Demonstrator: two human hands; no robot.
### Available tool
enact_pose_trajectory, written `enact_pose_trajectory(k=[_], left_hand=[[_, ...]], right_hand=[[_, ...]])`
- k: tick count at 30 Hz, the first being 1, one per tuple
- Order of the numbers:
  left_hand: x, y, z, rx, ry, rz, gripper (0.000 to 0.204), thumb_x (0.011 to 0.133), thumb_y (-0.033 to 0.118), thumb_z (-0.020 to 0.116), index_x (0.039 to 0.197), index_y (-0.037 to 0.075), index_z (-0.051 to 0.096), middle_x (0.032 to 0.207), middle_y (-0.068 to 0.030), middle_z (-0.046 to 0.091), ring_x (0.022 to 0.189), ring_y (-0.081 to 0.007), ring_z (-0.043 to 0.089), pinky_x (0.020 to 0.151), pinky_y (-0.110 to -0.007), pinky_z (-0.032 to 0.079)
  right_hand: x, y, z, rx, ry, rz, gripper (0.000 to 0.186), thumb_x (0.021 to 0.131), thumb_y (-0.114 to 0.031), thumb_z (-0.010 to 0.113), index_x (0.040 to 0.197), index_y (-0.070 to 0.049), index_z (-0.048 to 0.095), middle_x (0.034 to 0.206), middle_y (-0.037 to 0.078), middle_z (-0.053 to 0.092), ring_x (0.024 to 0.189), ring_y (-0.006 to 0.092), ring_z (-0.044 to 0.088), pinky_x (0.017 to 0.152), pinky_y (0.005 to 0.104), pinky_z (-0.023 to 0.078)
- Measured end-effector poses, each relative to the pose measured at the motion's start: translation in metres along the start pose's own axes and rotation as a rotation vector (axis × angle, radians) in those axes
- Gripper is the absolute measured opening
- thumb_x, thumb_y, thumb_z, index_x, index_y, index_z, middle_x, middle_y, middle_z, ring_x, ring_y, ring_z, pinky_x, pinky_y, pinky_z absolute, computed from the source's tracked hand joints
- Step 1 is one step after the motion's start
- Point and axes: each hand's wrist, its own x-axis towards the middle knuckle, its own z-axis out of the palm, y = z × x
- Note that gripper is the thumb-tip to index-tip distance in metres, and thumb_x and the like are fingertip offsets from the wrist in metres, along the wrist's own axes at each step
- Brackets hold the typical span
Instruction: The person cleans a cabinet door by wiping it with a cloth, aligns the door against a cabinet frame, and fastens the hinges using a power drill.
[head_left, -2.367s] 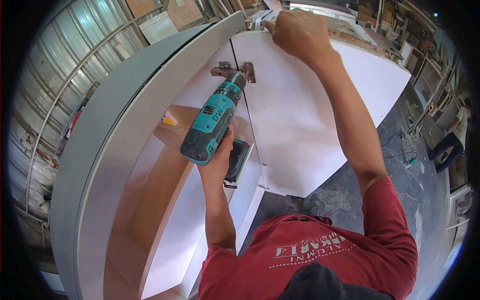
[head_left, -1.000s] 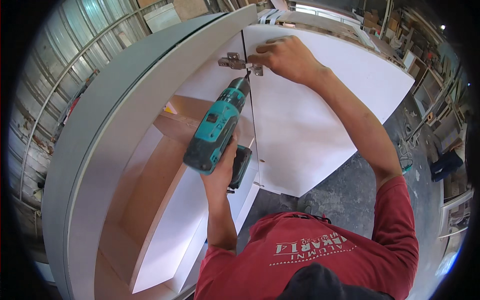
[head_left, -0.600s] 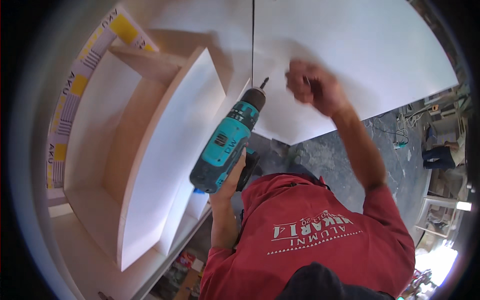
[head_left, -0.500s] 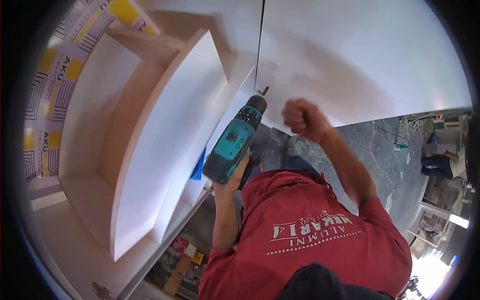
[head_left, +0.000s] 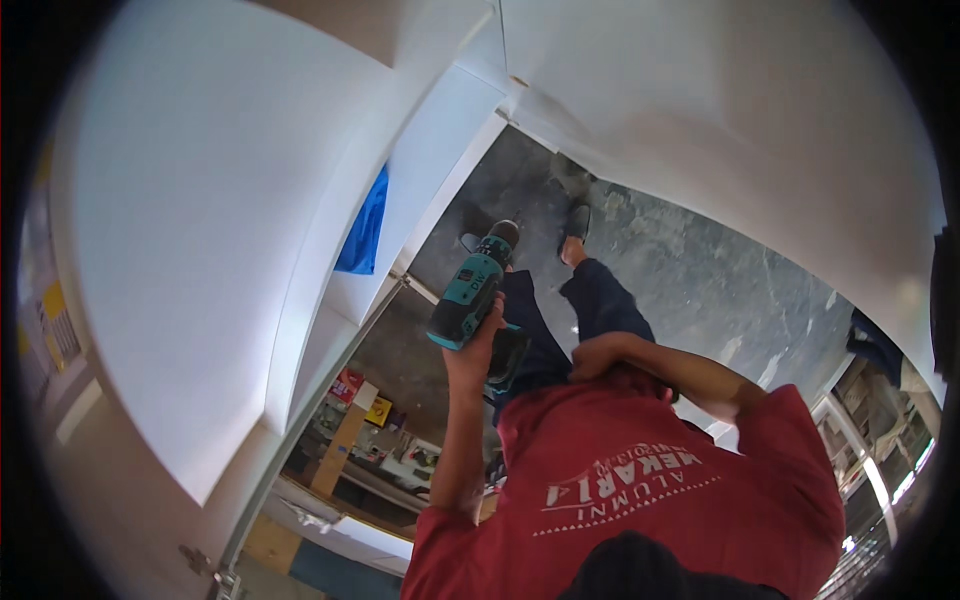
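Note:
My left hand (head_left: 474, 348) is wrapped around the grip of a teal and black cordless drill (head_left: 468, 298). The drill points away from me over the dark floor, with a bit in its chuck, touching no panel. At my waist, my right hand (head_left: 604, 354) is curled against the hem of the red shirt and the dark trousers (head_left: 612, 300). Its fingertips are hidden there, so what they grip does not show. Left of the drill stands a white cabinet (head_left: 200, 220) with a curved front edge.
A large white panel (head_left: 720, 90) rises ahead and to the right. Blue plastic (head_left: 366, 228) hangs inside the cabinet. A metal hinge (head_left: 197, 562) sits on the lower-left board. Boxes and loose items (head_left: 378, 410) lie below left; the grey floor (head_left: 720, 265) shows beyond my feet.
My right hand has dropped from in front of the white panel to my waist. The drill has moved away from the panel seam, and the view has tilted toward the floor and my feet.

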Motion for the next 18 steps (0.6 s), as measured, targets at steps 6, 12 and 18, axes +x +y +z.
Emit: enact_pose_trajectory(k=[6,12,18], left_hand=[[0.143,-0.156,0.022,-0.12,-0.079,-0.105,0.016,0.084,0.004,0.071,0.098,0.002,0.064,0.085,-0.0026,0.064,0.066,-0.0115,0.058,0.06,-0.027,0.048],[0.32,-0.357,0.026,-0.128,0.082,-0.127,0.015,0.081,0.001,0.072,0.092,0.005,0.062,0.077,-0.001,0.059,0.06,-0.0104,0.053,0.053,-0.027,0.043],[0.446,-0.466,0.036,-0.388,0.117,-0.13,0.019,0.079,-0.001,0.071,0.096,0.002,0.063,0.084,-0.0086,0.067,0.058,-0.0162,0.055,0.052,-0.029,0.045]], right_hand=[[0.106,0.133,-0.015,0.128,-0.007,-0.329,0.045,0.096,-0.04,0.049,0.091,-0.002,0.073,0.093,0.019,0.071,0.089,0.0319,0.067,0.082,0.043,0.049],[0.288,0.29,-0.202,0.379,0.922,-0.029,0.024,0.084,-0.029,0.072,0.097,-0.008,0.074,0.087,0.01,0.073,0.076,0.0203,0.068,0.07,0.0367,0.052],[0.349,0.363,-0.383,0.887,1.176,0.088,0.033,0.1,-0.038,0.053,0.113,-0.014,0.071,0.064,-0.005,0.045,0.052,0.0047,0.033,0.044,0.0236,0.026]])
